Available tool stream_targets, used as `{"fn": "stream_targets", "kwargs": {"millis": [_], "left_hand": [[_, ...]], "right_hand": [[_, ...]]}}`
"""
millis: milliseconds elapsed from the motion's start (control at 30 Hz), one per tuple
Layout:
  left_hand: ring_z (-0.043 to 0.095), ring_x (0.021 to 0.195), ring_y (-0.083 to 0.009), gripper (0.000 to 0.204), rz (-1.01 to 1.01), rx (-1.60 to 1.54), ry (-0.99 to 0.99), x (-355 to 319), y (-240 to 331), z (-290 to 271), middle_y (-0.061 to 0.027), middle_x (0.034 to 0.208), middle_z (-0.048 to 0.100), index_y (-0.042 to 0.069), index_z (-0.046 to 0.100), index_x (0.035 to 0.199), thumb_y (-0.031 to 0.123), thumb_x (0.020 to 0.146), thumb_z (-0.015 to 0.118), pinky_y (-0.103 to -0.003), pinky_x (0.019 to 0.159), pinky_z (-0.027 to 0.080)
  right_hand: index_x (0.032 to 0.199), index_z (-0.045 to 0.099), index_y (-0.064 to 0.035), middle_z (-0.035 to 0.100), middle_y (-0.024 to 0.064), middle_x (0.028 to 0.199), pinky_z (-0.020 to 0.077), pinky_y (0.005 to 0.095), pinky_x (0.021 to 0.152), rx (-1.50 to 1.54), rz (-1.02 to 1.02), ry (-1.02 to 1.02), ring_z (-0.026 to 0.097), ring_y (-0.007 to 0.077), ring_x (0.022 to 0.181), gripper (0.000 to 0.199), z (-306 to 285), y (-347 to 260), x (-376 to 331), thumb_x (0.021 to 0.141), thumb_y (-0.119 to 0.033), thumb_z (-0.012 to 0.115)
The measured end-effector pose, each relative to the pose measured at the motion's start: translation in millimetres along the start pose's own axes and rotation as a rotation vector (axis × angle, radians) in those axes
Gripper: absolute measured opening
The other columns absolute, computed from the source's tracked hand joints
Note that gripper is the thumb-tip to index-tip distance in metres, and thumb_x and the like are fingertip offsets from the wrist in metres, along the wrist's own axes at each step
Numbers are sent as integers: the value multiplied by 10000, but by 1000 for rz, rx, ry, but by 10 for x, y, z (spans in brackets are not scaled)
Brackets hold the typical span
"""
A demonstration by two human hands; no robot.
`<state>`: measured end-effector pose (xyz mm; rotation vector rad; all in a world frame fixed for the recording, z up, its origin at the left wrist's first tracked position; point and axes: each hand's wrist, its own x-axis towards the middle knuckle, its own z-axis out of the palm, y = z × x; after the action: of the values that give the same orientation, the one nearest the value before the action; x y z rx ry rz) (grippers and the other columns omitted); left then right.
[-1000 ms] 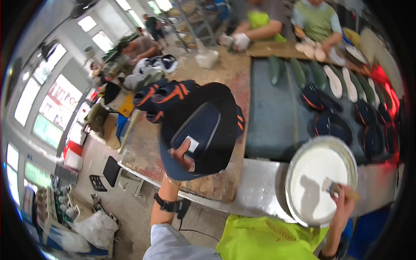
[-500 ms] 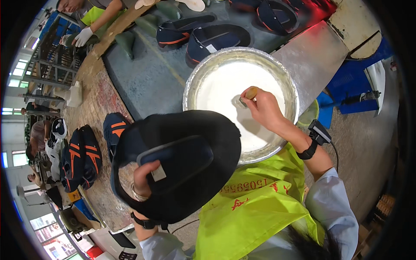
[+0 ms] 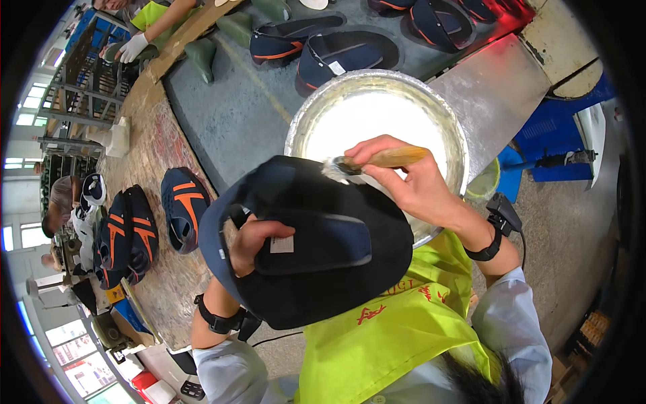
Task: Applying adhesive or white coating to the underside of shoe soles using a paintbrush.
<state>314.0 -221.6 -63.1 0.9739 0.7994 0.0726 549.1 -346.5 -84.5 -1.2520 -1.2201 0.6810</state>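
My left hand (image 3: 253, 246) is closed on a dark navy shoe upper (image 3: 319, 242), its thumb pressed inside beside a small white label. The upper's wide opening faces up, and it overlaps the near left part of a round metal pan (image 3: 460, 155) of white liquid. A paintbrush (image 3: 401, 156) with a wooden handle is pinched in my right hand (image 3: 414, 185). White-coated bristles touch or nearly touch the upper's far edge; I cannot tell which.
More navy uppers with orange stripes (image 3: 182, 212) lie on the worn table (image 3: 168, 141) to the left, others (image 3: 346, 57) on the grey surface beyond the pan. Green shoe lasts (image 3: 200, 57) lie near a co-worker's gloved hand (image 3: 133, 48). Blue equipment (image 3: 552, 145) stands right.
The brush has come up out of the white liquid to the upper's far edge. My left hand has shifted the upper rightward, nearer the brush, uncovering more of another upper on the table.
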Motion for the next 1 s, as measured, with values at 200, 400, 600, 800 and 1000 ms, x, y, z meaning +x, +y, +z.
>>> {"fn": "stream_targets", "kwargs": {"millis": [200,400,600,800,1000], "left_hand": [[640,1008,-211,410,23,149,-43,52,-67,-102,-127,1124,657,-45,604,1168,-33,767,521,-308,920,496],[648,992,-216,238,204,387,37,-116,-8,-504,-137,1073,676,-49,667,1000,55,836,529,-305,929,484],[667,940,-224,227,428,672,567,-400,-150,-260,-124,1070,691,-12,692,990,114,860,554,-306,897,489],[559,1164,-235,424,688,526,672,-330,-305,173,-147,1285,580,-8,543,1277,140,880,569,-343,1020,387],[441,1275,-330,546,989,796,962,-218,-761,-31,-239,1391,440,-63,430,1353,182,896,601,-410,1081,307]], "right_hand": [[983,627,6,668,103,1019,499,305,856,-46,-34,-119,642,204,963,127,-99,-40,98,863,33,595],[982,643,27,670,98,1030,508,308,831,-68,231,-142,642,178,945,114,-374,159,-263,891,-12,586],[1047,606,39,654,93,1000,527,283,788,14,437,196,630,144,897,150,-126,252,-564,931,-50,571],[1097,589,54,638,98,961,558,286,760,465,716,397,632,146,852,244,214,239,-594,971,-152,559],[1042,611,72,646,92,850,545,276,698,301,555,346,635,143,750,213,147,369,-576,941,-113,587]]}}
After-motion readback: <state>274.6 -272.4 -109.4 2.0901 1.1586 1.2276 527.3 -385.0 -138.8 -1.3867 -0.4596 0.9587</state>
